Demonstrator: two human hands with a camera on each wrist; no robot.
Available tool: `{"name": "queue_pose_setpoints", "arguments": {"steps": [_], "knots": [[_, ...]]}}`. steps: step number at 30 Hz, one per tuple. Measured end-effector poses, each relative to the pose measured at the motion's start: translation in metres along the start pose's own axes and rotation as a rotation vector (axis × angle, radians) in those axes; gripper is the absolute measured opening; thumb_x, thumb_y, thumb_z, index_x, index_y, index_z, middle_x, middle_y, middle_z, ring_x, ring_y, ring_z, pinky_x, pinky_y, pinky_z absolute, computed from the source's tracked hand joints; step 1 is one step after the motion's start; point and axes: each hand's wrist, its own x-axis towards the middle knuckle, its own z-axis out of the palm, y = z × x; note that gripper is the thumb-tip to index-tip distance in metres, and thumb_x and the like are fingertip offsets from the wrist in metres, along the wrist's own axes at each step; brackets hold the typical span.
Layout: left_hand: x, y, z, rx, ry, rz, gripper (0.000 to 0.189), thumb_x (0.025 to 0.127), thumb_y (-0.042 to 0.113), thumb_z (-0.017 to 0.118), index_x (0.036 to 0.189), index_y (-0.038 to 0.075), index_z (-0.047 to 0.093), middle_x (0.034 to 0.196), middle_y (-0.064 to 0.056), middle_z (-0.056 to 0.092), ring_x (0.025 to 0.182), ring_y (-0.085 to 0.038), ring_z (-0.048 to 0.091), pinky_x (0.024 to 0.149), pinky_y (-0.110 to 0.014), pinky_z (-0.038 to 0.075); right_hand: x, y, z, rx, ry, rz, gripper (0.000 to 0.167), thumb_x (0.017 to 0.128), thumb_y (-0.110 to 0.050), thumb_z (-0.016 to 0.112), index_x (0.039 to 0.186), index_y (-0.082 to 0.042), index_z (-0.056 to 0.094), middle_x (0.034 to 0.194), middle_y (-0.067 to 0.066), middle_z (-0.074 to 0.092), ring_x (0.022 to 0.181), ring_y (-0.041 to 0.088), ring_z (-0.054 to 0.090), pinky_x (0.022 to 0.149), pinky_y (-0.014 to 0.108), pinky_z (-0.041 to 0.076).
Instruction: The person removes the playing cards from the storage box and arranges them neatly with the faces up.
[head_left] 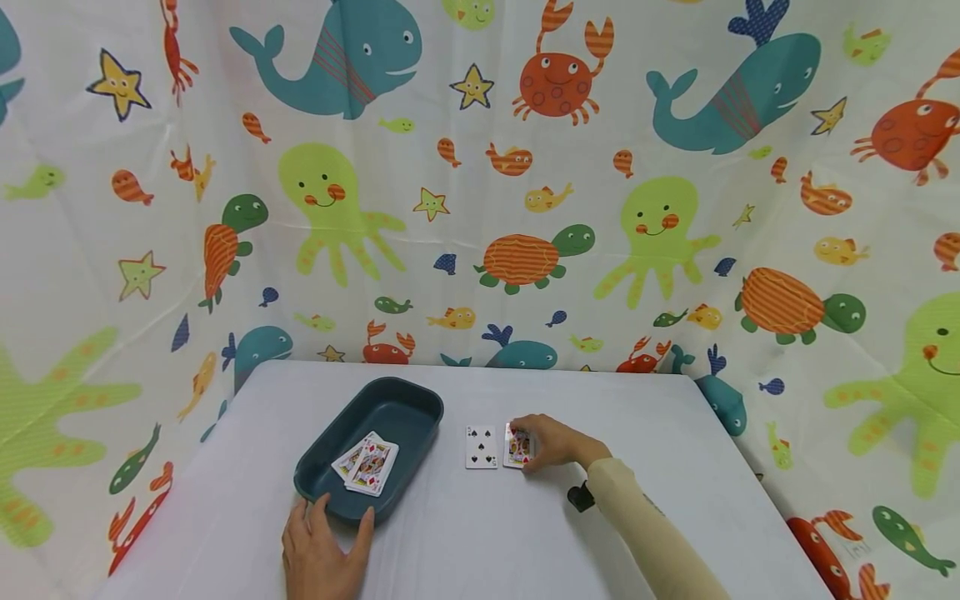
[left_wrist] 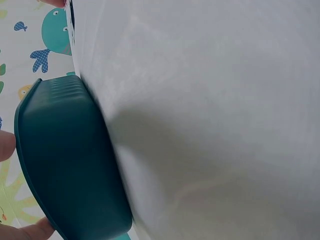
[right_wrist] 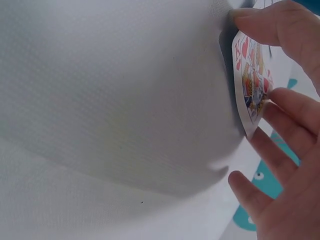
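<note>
My right hand [head_left: 558, 442] pinches a king of hearts playing card [right_wrist: 252, 80] by its edges, thumb at one end and fingers along the other side. The card bows slightly, close to the white tabletop. Just left of it a spade number card [head_left: 481, 447] lies face up. A dark teal tray [head_left: 408, 404] stands farther left, holding a few overlapping face cards [head_left: 372, 467]. My left hand [head_left: 326, 550] is at the tray's near end, spread fingers touching its rim. The left wrist view shows the tray's outer wall [left_wrist: 70, 160] with fingertips [left_wrist: 40, 230] at the rim.
A white cloth [head_left: 450, 550] covers the table. Behind and at both sides hangs a curtain [head_left: 465, 250] printed with sea animals. A small black object [head_left: 581, 497] shows beside my right wrist.
</note>
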Motion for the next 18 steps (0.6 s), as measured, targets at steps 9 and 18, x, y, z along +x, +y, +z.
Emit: {"name": "queue_pose_setpoints", "arguments": {"steps": [9,18], "knots": [[0.0002,-0.0026,0.0019,-0.011,0.038,0.020,0.076,0.083,0.034,0.081,0.132,-0.013,0.048,0.140,-0.037,0.036,0.132,-0.054,0.033,0.109,-0.066,0.029,-0.0045,-0.0024,-0.0011,0.004,0.004,0.029,0.081,0.076,-0.019,0.091,0.147,-0.005,0.053,0.153,0.014,0.050,0.143,0.036,0.043,0.119,0.055,0.033],[-0.0003,-0.0021,0.0034,-0.009,0.042,0.023,0.076,0.083,0.034,0.081,0.132,-0.013,0.048,0.140,-0.038,0.036,0.132,-0.054,0.033,0.108,-0.067,0.029,-0.0056,0.0006,-0.0005,0.020,0.035,0.008,0.082,0.079,-0.023,0.090,0.148,-0.002,0.051,0.153,0.016,0.049,0.144,0.038,0.042,0.119,0.055,0.032]]}}
